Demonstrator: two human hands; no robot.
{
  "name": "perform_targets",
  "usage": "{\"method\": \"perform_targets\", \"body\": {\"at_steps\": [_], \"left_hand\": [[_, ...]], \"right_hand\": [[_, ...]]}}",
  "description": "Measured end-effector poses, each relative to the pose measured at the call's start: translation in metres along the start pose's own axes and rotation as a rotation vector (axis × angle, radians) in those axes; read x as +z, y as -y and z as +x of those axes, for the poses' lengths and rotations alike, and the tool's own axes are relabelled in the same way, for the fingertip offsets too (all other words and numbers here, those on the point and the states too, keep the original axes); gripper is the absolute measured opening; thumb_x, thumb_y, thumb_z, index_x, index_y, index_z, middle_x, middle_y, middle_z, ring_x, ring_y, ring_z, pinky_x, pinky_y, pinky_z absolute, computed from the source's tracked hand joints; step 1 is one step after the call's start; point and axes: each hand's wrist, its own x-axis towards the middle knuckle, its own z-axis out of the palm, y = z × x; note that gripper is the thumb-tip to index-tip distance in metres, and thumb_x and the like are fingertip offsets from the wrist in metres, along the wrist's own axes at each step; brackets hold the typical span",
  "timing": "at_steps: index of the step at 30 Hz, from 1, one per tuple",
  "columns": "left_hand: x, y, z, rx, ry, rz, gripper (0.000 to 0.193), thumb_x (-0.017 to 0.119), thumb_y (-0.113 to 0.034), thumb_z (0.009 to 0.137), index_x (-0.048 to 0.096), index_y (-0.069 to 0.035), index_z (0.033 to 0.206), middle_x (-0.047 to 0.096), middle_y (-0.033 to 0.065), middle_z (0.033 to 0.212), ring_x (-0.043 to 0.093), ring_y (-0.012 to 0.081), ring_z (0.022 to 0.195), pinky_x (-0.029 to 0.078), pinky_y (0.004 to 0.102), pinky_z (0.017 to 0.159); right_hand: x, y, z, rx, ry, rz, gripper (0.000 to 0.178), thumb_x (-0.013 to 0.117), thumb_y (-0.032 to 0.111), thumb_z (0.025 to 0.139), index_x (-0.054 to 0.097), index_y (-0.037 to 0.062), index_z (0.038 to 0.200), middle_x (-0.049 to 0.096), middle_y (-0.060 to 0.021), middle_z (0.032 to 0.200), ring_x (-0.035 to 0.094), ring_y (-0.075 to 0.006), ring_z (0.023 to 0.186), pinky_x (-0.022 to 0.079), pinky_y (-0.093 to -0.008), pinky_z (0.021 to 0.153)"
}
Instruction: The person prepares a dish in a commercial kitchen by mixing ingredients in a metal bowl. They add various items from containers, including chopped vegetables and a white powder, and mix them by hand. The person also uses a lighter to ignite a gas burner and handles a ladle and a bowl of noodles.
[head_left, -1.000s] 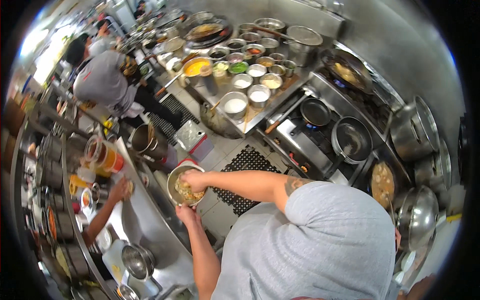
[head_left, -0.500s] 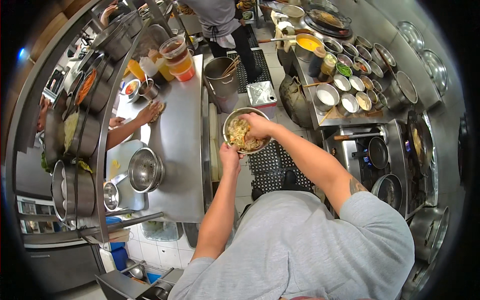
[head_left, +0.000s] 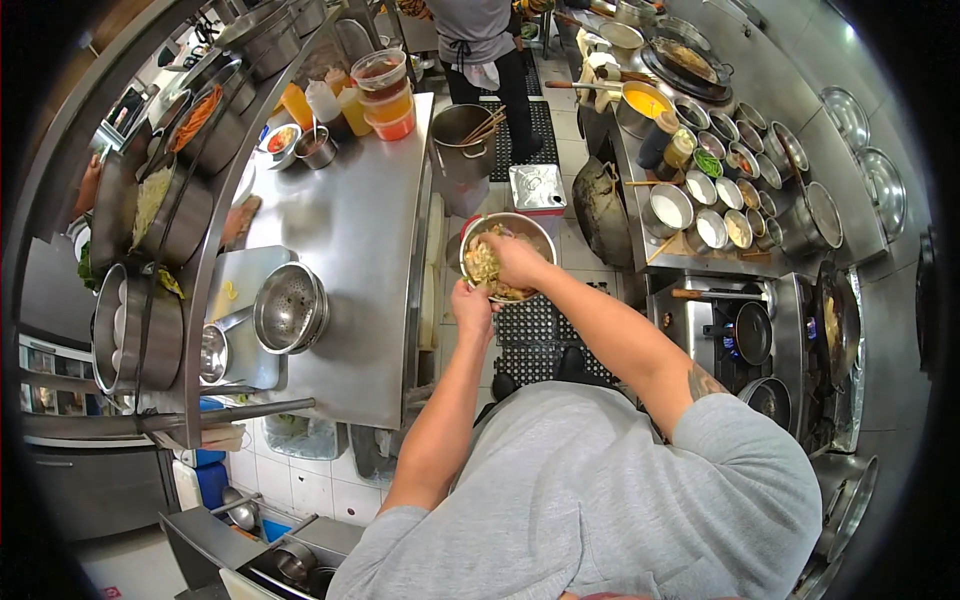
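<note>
In front of me, above the floor mat, I hold a round metal bowl with a light mix of food in it. My left hand is closed on the bowl's near-left rim. Inside the bowl is my right hand, pressed into the food, its fingertips hidden by the mix. The food looks like shredded pieces with some orange bits; its exact kind cannot be made out.
A steel counter on the left bears stacked colanders, sauce bottles and tubs. On the right are a stove with a small pan and several ingredient bowls. Ahead stand a tall pot, a tin and another person.
My view has shifted slightly. The right hand has moved within the food while the left keeps hold of the bowl. Another person's hand has drawn back from the left counter.
</note>
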Motion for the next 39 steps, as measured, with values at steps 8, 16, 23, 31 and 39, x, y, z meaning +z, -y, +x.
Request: {"method": "perform_targets", "body": {"at_steps": [8,16,23,31,39], "left_hand": [[-0.015,-0.004,0.011,-0.025,-0.101,0.044,0.02,0.047,0.007,0.082,0.05,0.0,0.099,0.061,0.0106,0.081,0.054,0.0153,0.048,0.044,0.0247,0.04],[-0.01,-0.008,0.007,-0.004,-0.06,0.007,0.018,0.049,0.007,0.08,0.052,-0.001,0.096,0.061,0.0094,0.079,0.054,0.0154,0.046,0.043,0.0251,0.038],[-0.044,-0.016,0.0,-0.024,-0.163,-0.004,0.019,0.048,0.005,0.081,0.052,-0.001,0.098,0.061,0.009,0.079,0.054,0.0141,0.049,0.045,0.0247,0.04],[-0.087,-0.019,-0.073,0.048,-0.381,0.052,0.018,0.056,-0.007,0.082,0.055,-0.002,0.1,0.058,0.0071,0.077,0.056,0.015,0.054,0.048,0.0295,0.042],[-0.139,-0.044,-0.175,0.229,-0.664,-0.193,0.015,0.056,-0.002,0.076,0.053,0.002,0.09,0.055,0.0087,0.07,0.051,0.0173,0.04,0.043,0.0311,0.037]], "right_hand": [[-0.036,0.023,0.007,-0.09,0.198,-0.04,0.074,0.07,0.015,0.071,0.041,0.0132,0.139,0.057,-0.0261,0.116,0.058,-0.042,0.107,0.048,-0.0464,0.092],[-0.019,0.016,0.017,-0.008,0.135,-0.047,0.06,0.068,0.012,0.071,0.051,0.0057,0.127,0.054,-0.0253,0.121,0.058,-0.0423,0.109,0.047,-0.0452,0.095],[-0.034,0.04,0.012,-0.275,0.174,0.109,0.06,0.064,0.006,0.071,0.05,0.0051,0.129,0.05,-0.0253,0.127,0.048,-0.042,0.121,0.041,-0.0427,0.102],[0.006,0.119,-0.004,-0.387,0.32,-0.097,0.064,0.066,0.006,0.071,0.049,0.005,0.132,0.059,-0.0247,0.121,0.057,-0.0394,0.112,0.046,-0.0449,0.096],[0.015,0.231,-0.012,-0.974,0.723,0.033,0.038,0.055,-0.006,0.072,0.055,0.0006,0.109,0.062,-0.0267,0.1,0.057,-0.0456,0.1,0.045,-0.0491,0.086]]}}
